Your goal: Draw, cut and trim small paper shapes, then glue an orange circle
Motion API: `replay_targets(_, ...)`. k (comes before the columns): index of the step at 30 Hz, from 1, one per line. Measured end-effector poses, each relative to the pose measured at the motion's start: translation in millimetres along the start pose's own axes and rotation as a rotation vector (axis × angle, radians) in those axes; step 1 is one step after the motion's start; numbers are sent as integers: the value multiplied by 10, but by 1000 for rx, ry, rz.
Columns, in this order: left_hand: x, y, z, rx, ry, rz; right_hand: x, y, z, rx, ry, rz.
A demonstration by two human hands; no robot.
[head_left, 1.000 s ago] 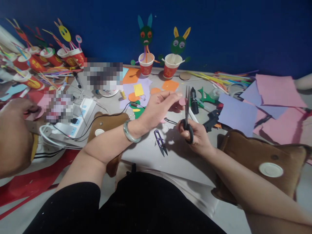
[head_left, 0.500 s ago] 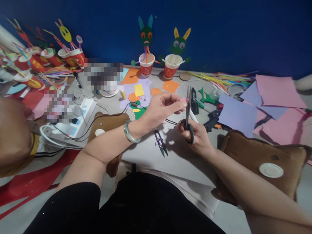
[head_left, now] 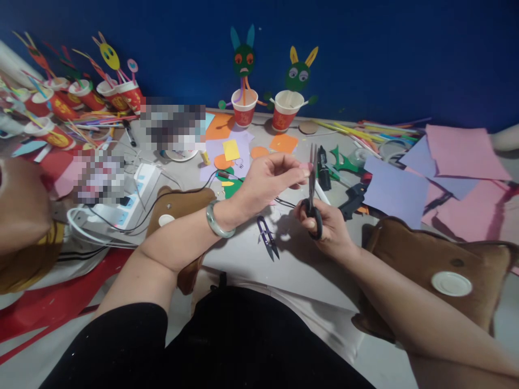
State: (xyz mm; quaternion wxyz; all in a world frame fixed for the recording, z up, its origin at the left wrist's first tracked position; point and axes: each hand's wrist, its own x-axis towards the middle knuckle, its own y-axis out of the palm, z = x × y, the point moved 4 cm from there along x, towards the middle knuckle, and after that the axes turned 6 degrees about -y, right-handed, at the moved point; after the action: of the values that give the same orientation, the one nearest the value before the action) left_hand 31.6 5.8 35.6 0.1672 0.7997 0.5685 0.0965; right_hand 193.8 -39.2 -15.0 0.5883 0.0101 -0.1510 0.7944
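Observation:
Between thumb and fingertips, my left hand (head_left: 271,181) pinches a small piece of pink paper (head_left: 305,166). My right hand (head_left: 330,229) grips black-handled scissors (head_left: 312,186), with the blades pointing up and away from me. The blades stand slightly apart at the right edge of the paper piece; my fingers hide part of it. Below my hands a pair of dark thread snips (head_left: 268,239) lies on the table (head_left: 312,270).
Two red paper cups (head_left: 244,111) with green paper faces stand at the back. Purple sheets (head_left: 397,186) and pink sheets (head_left: 466,151) lie right, beside a black glue gun (head_left: 354,200). A white power strip (head_left: 140,192) is left; another person's arm (head_left: 20,208) shows at far left.
The scissor blades are a little closer together at the paper, and my hands have barely moved. The other person's arm at the far left has shifted slightly.

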Motion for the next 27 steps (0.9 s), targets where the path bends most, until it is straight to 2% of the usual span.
replay_targets(13,10,-11,-10,41,25,18,7,9,22,-24,-5,-14)
replay_targets(27,1,-12,-28,31,16,-20,3,7,14,-31,6,0)
